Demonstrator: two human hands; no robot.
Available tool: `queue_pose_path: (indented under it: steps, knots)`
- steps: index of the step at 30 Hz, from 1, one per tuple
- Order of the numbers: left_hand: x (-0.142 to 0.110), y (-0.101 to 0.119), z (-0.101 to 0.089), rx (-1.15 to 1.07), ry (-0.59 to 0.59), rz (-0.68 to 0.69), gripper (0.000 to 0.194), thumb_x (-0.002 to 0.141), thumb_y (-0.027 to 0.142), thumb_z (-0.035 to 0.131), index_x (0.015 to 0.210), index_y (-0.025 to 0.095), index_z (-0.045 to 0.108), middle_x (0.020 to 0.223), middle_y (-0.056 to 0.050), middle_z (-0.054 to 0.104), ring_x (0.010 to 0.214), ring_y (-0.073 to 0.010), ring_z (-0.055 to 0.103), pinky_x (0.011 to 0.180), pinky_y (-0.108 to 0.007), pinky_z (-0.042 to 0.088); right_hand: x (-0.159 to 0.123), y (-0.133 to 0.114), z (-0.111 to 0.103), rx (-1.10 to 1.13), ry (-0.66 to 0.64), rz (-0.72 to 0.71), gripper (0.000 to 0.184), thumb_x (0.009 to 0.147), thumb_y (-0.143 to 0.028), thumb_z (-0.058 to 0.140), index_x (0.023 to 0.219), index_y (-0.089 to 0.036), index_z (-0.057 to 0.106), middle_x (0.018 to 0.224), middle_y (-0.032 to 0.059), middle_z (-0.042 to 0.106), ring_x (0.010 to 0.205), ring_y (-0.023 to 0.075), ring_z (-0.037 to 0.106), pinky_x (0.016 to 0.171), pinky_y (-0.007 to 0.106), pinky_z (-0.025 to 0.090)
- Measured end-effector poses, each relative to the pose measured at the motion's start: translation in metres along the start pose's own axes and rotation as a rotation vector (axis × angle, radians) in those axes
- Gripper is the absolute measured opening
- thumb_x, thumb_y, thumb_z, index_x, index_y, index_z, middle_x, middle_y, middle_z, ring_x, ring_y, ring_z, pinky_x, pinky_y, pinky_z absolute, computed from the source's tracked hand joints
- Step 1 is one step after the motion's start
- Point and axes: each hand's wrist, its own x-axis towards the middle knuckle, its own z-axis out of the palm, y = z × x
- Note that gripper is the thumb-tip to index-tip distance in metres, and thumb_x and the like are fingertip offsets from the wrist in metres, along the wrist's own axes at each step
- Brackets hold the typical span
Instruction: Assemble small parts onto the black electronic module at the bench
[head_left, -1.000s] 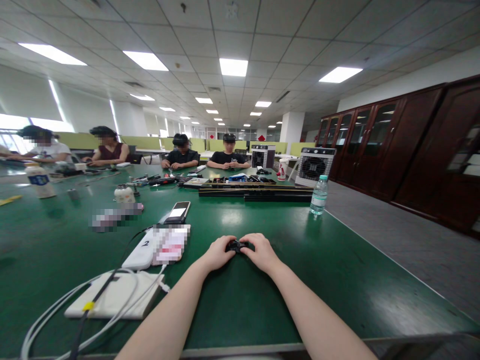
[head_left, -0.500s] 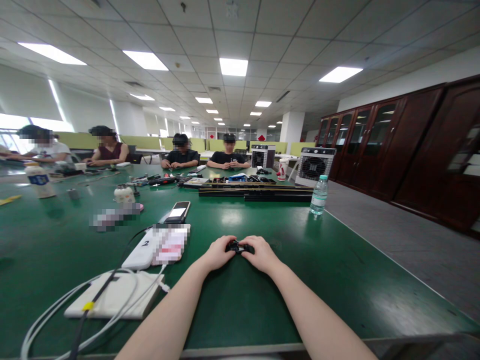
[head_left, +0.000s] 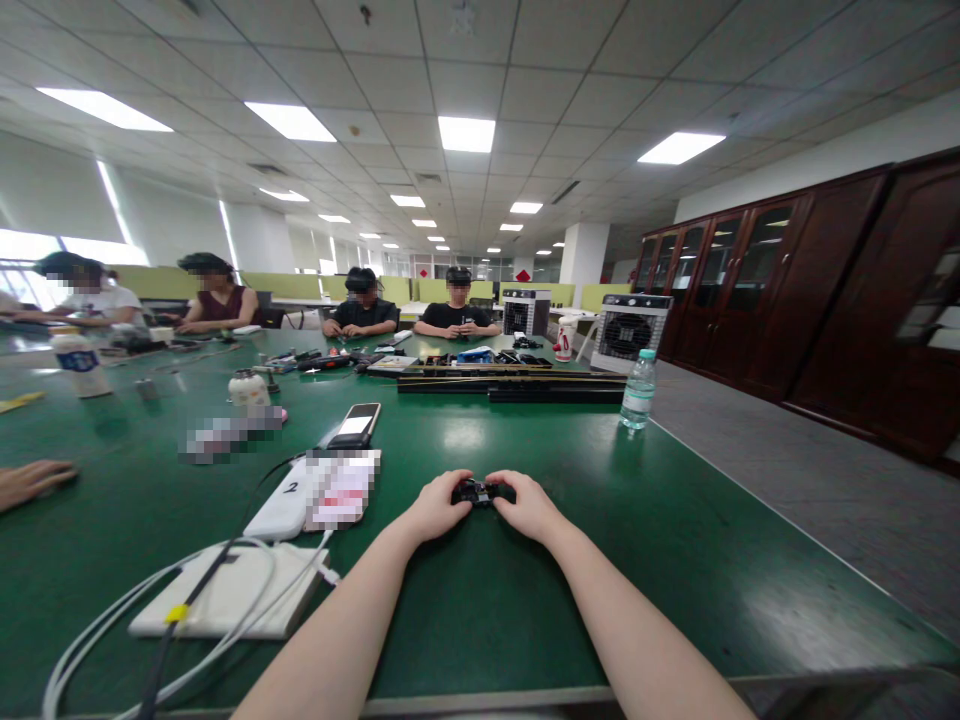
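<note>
A small black object with some grey or silvery parts (head_left: pixel 478 492) is between my two hands, low over the green table (head_left: pixel 487 590). It is too small for me to make out its kind. My left hand (head_left: pixel 437 503) grips its left end between thumb and fingers. On the opposite end, my right hand (head_left: pixel 525 508) holds it the same way, fingers behind and thumb in front. Fingertips cover both ends, so only the middle shows.
Left of my arms lie a white power bank (head_left: pixel 277 503), a phone (head_left: pixel 356 425), a white notebook (head_left: pixel 225 590) and looping cables. A water bottle (head_left: pixel 637 390) stands at the right edge. Dark bars (head_left: pixel 555 395) lie farther back. A co-worker's hand (head_left: pixel 34 483) rests at the left.
My right thumb and fingers have shifted slightly right, so more of the object's middle shows. A co-worker's hand has come into view at the left edge.
</note>
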Motion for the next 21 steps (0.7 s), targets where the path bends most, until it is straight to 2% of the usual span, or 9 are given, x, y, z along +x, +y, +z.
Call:
queue_pose_path:
  steps: [21]
  knots:
    - [-0.0009, 0.0018, -0.0009, -0.029, 0.01, -0.008, 0.043, 0.071, 0.016, 0.055, 0.114, 0.019, 0.053, 0.117, -0.007, 0.059, 0.108, -0.0204, 0.056, 0.098, -0.033, 0.042, 0.0016, 0.0045, 0.0017, 0.024, 0.01, 0.02, 0.039, 0.068, -0.005, 0.047, 0.1, -0.02, 0.063, 0.102, 0.0038, 0.066, 0.096, 0.0182, 0.059, 0.091, 0.034, 0.045]
